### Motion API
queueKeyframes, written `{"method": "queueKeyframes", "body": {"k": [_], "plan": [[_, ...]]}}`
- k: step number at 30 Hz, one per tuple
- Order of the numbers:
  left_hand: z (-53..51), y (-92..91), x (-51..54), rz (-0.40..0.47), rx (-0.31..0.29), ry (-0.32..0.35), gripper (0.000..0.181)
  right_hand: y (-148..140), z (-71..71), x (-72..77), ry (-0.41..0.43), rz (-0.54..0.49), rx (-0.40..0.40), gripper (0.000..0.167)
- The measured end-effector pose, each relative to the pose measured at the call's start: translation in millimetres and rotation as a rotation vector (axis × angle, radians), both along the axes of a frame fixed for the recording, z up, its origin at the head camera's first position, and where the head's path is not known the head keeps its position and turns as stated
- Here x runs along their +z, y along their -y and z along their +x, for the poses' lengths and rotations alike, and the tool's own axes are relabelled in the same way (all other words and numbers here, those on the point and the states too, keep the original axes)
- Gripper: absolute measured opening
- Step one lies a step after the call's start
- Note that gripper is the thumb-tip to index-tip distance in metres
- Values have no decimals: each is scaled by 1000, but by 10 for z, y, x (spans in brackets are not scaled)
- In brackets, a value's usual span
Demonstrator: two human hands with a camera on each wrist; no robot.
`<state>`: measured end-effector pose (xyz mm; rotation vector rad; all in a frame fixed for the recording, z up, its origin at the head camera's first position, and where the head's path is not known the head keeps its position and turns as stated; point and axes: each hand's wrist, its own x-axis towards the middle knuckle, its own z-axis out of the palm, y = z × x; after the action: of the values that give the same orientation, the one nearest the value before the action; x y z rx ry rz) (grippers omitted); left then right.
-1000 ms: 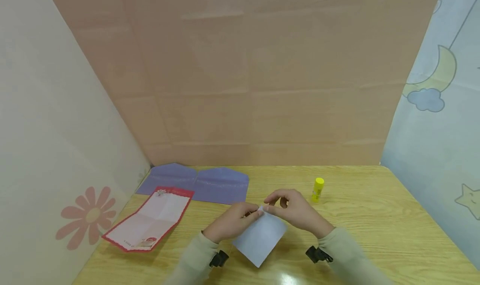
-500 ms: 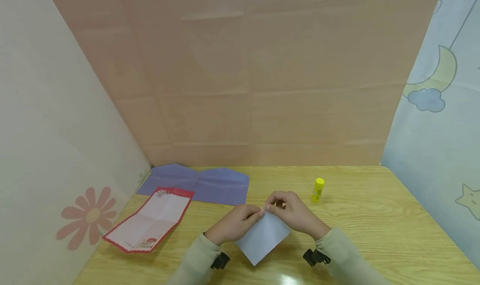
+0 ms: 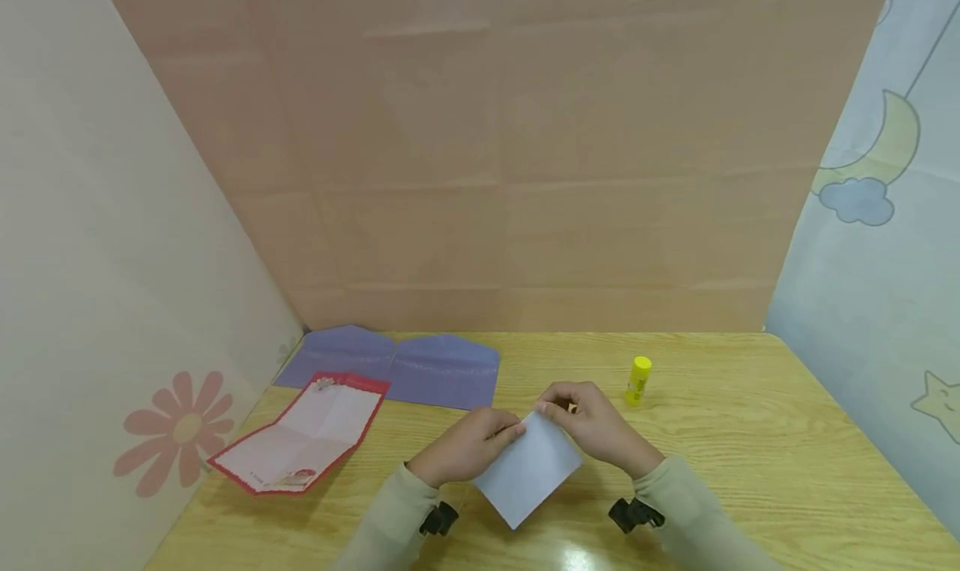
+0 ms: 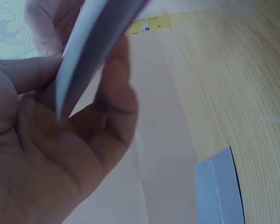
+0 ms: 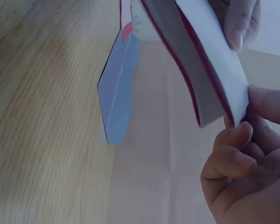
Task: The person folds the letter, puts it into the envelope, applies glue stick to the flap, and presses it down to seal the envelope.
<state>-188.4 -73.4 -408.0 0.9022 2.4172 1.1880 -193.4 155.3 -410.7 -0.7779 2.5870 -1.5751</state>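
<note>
The worktop (image 3: 750,454) spread across the scene, pale and wood-grained. On its far left lay two purple envelopes (image 3: 444,375), side by side. A creased, red-bordered sheet (image 3: 318,428) sat nearer on the left, its far end overlapping them in the head view. The folded paper (image 3: 528,473) was held over the near middle, set diagonally with one corner toward the person; the right wrist view showed red-edged leaves parting slightly. The left hand (image 3: 468,448) had its thumb on the upper face and its fingers curled behind, clamped on the left far edge. The right hand (image 3: 592,425) pinched the far corner between thumb and fingers. Smallest was a yellow tube (image 3: 638,381), probably a glue stick, standing at the far right.

The folded paper would likely handle as light and fairly crisp, stiffer along its folds, easily creased or torn by a hard pull. Its edges and corners seemed the best holds, taking both leaves together so they would not slide apart.
</note>
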Motion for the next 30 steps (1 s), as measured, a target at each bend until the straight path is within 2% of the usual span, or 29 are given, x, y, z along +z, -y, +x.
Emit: {"method": "queueKeyframes", "body": {"k": [5, 10, 14, 17, 22, 27, 30], "plan": [[-32, 66, -24, -33, -33, -4, 30, -86, -50, -3, 38, -19, -103, 20], [-41, 150, -20, -40, -14, 10, 28, -142, -111, 16, 39, -36, -159, 22], [-54, 186, -18, -22, 2, 3, 29, -168, -127, 29, 64, -43, -152, 27], [-69, 213, -29, 3, 38, -9, 29, -198, -133, 19, 89, -40, -131, 30], [-90, 268, -37, 87, 92, -17, 29, -282, -156, -13, 99, -44, -81, 27], [-104, 312, -37, 138, 85, -6, 25, -356, -180, 2, 116, -96, -107, 27], [-111, 336, -42, 153, 108, -23, 26, -382, -186, 23, 119, -100, -111, 27]]}}
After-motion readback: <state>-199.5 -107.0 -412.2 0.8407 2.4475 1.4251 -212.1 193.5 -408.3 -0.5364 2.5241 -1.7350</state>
